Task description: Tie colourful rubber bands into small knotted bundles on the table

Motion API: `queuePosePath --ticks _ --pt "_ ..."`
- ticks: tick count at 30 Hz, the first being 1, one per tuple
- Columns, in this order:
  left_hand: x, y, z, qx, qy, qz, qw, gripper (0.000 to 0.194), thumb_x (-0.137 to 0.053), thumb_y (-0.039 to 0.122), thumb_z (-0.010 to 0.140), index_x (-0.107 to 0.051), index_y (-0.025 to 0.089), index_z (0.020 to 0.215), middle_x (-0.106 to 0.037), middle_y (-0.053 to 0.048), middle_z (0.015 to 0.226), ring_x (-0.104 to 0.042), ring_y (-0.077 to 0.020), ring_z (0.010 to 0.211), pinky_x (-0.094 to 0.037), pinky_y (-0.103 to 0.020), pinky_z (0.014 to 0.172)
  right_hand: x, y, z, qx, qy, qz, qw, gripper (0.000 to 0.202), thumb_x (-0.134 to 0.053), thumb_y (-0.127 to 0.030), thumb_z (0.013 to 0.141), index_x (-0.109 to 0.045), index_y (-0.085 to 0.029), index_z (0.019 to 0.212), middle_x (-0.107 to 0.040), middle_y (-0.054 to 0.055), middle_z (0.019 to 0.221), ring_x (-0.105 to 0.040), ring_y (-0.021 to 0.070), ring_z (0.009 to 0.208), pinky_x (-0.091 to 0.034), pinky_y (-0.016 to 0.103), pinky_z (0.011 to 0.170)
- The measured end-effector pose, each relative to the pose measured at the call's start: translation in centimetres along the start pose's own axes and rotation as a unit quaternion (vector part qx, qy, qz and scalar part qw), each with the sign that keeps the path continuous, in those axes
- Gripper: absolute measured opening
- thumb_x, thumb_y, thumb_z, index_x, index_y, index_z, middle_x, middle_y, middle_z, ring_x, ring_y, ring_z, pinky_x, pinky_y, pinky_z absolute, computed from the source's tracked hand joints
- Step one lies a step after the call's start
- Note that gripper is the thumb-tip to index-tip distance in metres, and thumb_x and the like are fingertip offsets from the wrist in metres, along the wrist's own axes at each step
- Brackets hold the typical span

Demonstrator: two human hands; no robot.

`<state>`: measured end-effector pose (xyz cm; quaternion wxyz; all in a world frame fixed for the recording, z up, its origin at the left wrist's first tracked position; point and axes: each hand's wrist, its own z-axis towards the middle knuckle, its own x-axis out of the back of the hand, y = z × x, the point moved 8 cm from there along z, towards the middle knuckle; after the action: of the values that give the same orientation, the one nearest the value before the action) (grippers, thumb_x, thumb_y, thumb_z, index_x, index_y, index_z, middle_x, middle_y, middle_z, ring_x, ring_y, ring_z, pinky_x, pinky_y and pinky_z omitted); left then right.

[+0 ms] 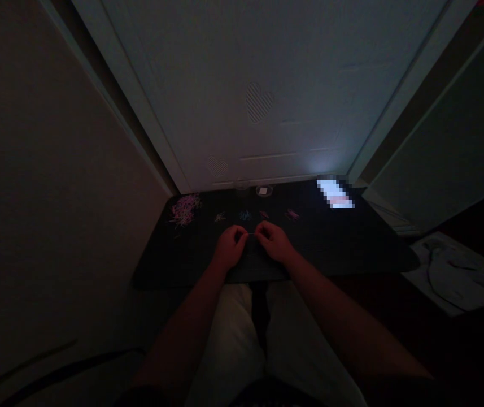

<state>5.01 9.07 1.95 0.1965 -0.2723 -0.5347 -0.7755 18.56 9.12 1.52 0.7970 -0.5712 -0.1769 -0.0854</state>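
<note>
At the left of the frame, a tangled heap of thin pink and white strips [185, 209] lies close to the left edge of the dark, flat tabletop [352, 243]. Next come a small pale cluster [219, 216], then the left hand [230, 247] near the front edge, low centre, fingertips pinched on a thin pale strand [251, 233]. The strand spans the narrow gap at frame centre to the right hand [274, 240], its fingertips likewise closed on it. Dark surface stretches from there to the right edge, below a glowing, blurred white rectangle [335, 193].
</note>
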Motion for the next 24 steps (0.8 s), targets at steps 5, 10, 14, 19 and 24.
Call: queuePosePath --ticks 5,10,14,19,24 --pt "0.1 -0.2 0.0 0.002 0.005 0.002 1.0 0.015 -0.048 0.029 0.084 -0.057 0.017 0.086 -0.063 -0.004 0.088 -0.057 -0.0149 0.079 -0.044 -0.028 0.071 0.2 0.3 0.0 -0.012 0.012 0.028 0.999 0.005 -0.049 -0.024 0.076 -0.05 -0.019 0.073 -0.049 -0.003 0.063 -0.047 0.0114 0.061 -0.036 0.024 0.057" --pt "0.5 -0.2 0.1 0.015 0.019 -0.002 1.0 0.016 -0.047 0.03 0.085 -0.057 0.017 0.084 -0.063 -0.004 0.088 -0.056 -0.015 0.08 -0.044 -0.027 0.071 1.0 0.8 0.0 -0.042 0.049 0.093 0.994 0.009 -0.051 -0.027 0.075 -0.048 -0.02 0.072 -0.047 -0.004 0.058 -0.047 0.0109 0.055 -0.037 0.023 0.054" --pt "0.1 -0.1 0.1 0.013 0.001 -0.006 1.0 0.015 -0.049 0.03 0.084 -0.057 0.017 0.083 -0.062 -0.003 0.084 -0.056 -0.0143 0.077 -0.044 -0.027 0.069 1.8 1.5 0.2 -0.069 0.093 0.167 0.979 0.012 -0.053 -0.029 0.072 -0.046 -0.02 0.069 -0.046 -0.005 0.052 -0.045 0.0097 0.049 -0.035 0.022 0.05" --pt "0.2 -0.6 0.2 0.026 -0.001 -0.019 0.999 0.016 -0.049 0.031 0.083 -0.057 0.017 0.082 -0.062 -0.002 0.08 -0.056 -0.0134 0.073 -0.044 -0.026 0.067 3.2 3.6 0.2 -0.118 0.19 0.278 0.934 0.015 -0.054 -0.03 0.069 -0.042 -0.021 0.071 -0.047 -0.005 0.056 -0.044 0.0084 0.045 -0.033 0.021 0.043" --pt "-0.1 -0.8 0.0 0.028 -0.001 -0.034 0.999 0.018 -0.051 0.033 0.082 -0.059 0.017 0.083 -0.062 -0.002 0.078 -0.057 -0.0128 0.07 -0.045 -0.025 0.064 3.1 3.7 0.2 -0.116 0.18 0.279 0.936 0.017 -0.052 -0.035 0.072 -0.043 -0.021 0.069 -0.048 -0.005 0.056 -0.044 0.0083 0.045 -0.033 0.021 0.042"
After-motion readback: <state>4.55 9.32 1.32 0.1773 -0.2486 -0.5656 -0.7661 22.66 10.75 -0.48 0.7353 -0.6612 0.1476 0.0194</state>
